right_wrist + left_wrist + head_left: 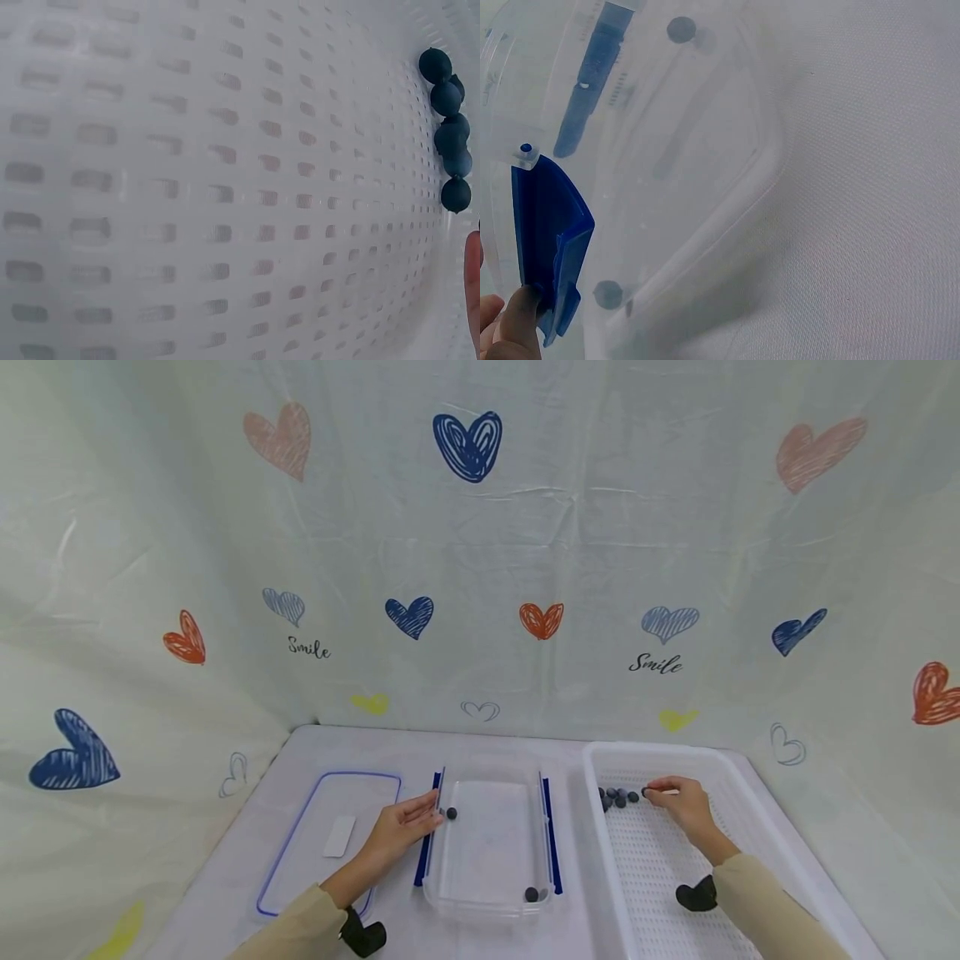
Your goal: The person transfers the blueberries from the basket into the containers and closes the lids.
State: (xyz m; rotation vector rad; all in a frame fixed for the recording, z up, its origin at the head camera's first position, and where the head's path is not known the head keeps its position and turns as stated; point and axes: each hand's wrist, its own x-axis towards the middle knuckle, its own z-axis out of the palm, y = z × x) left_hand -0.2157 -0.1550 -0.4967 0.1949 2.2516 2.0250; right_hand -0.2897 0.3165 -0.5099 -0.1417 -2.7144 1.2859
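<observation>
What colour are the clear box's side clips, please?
The side clips are blue, clearest in the left wrist view.

I count two hands, my left hand (397,833) and my right hand (686,808). Berries (452,813): two in one clear box (491,860), one in my right hand, and a cluster of at least six in one white basket (651,852), overlapping too closely for an exact figure. Also recorded: two blue clips (552,843), one lid (300,860), one white rectangle (339,837), two sleeves (768,906). On one curtain (480,543): seventeen hearts (468,447), two "Smile" words (656,664).
</observation>
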